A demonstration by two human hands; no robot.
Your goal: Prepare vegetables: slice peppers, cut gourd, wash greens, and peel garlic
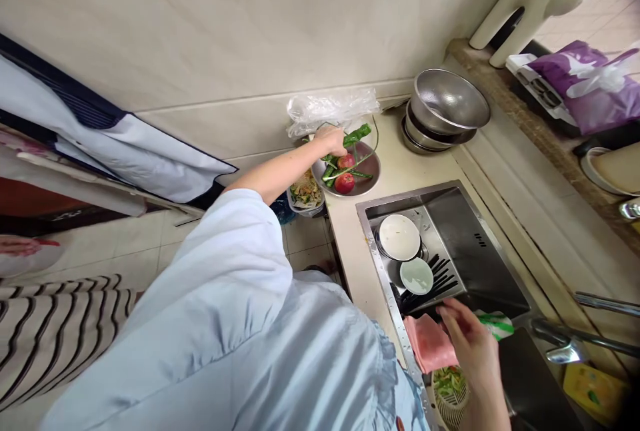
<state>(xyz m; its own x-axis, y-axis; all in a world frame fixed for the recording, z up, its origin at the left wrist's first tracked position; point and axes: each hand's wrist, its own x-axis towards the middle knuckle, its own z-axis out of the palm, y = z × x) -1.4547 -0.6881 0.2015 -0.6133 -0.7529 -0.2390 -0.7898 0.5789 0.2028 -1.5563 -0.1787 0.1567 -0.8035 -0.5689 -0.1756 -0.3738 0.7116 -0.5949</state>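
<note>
My left hand (331, 140) is closed around green peppers (358, 135) above a metal bowl (374, 163) at the counter's far end. A thin green stalk (377, 126) loops down beside the hand. Inside the bowl lie two red, round fruits or vegetables, one of them this red one (344, 183), along with more green pieces. My right hand (470, 338) hovers over the sink divider with its fingers loosely bent and apart, and nothing shows in it. Nearest to it are a pink cloth (430, 343) and a green-and-white packet (495, 326).
In the steel sink (465, 218) sit a white plate (399, 237), a pale green bowl (417, 276) and dark chopsticks (444, 276). Stacked metal bowls (450, 101) stand behind. A basket of cut greens (449, 384) is below my right hand. Another person's hand (19, 245) shows at left.
</note>
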